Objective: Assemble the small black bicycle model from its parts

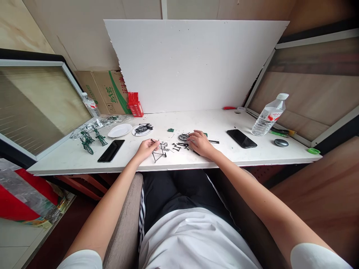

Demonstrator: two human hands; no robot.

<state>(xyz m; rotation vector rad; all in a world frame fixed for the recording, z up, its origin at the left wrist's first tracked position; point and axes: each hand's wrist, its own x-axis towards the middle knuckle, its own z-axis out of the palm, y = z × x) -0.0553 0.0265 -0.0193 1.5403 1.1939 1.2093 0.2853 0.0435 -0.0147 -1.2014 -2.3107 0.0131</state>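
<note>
Head camera view: seated at a white desk [207,120], a person in a white shirt [193,239] has a thin dark bicycle frame [160,154] just to the near side of the plate of black pieces [142,135], thumb and fingertips of the left hand [147,148] pinched together at its upper part. To the right of that plate, the right hand [202,145] rests palm down, fingers loosely bent above small black parts [184,145] and beside a spoked wheel [183,137]; whether it grips anything, an onlooker cannot tell. One phone [111,151] lies left of the plate and nearer the sitter, another phone [241,138] well to its right. Green bicycle models [87,142] stand farther left. Beyond the plate rise a red box [136,108] and a tall white panel [196,67].
</note>
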